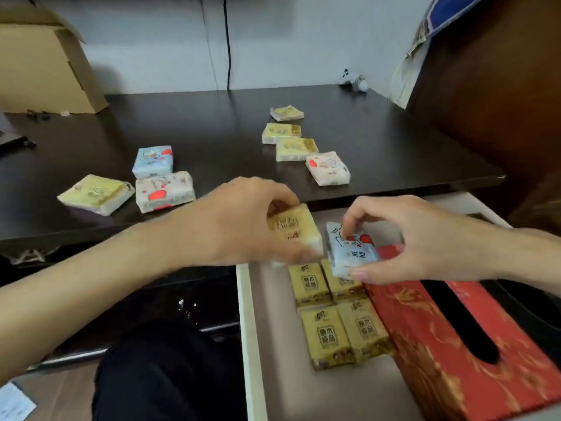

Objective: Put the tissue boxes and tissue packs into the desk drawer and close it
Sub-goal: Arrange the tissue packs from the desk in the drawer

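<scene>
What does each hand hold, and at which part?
Left hand: yellow tissue pack, by its left end. Right hand: blue tissue pack, by its edges.

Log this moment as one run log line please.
left hand: holds yellow pack | right hand: holds blue pack | drawer: open | red tissue box: inside

We look at a dark brown table (212,123) set against a pale grey-white wall (151,41). A black cable (227,41) runs down the wall to the table's back edge. At the table's far left stands an open cardboard box (39,62). At its far right corner lies a small white object (353,80), too blurred to tell. Right of the table rises a reddish-brown wooden panel (501,86), with a blue and yellow cloth (425,34) hanging against it.
</scene>
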Available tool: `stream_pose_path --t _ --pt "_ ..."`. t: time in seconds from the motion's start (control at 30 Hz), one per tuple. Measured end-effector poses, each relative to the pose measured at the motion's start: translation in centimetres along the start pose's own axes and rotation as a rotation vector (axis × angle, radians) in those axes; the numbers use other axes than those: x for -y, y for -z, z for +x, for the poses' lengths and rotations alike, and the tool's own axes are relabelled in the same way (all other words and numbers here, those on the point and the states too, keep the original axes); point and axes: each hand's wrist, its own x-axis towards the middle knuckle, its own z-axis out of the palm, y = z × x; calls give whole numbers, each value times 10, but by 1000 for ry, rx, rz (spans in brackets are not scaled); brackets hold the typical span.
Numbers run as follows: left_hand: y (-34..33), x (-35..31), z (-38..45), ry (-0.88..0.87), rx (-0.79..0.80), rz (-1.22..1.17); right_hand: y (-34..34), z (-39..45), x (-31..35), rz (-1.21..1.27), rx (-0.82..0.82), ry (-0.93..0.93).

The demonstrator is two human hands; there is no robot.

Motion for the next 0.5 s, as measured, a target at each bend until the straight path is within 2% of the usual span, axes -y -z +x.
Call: stream_pose_path --t 0.1,0.23,0.4,0.5 --pt "-38 -23 -27 -19 236 -35 -20 -40 -7 -54 152 -11" --pt "-74 -43 -40 -70 437 -34 -40 -65 -11 -139 265 19" --pt "-99 -53 -46 -138 486 15 -47 -67 -5 -264 350 9" --pt "-110 -54 -55 -173 442 84 -55 -82 -2 -70 351 -74"
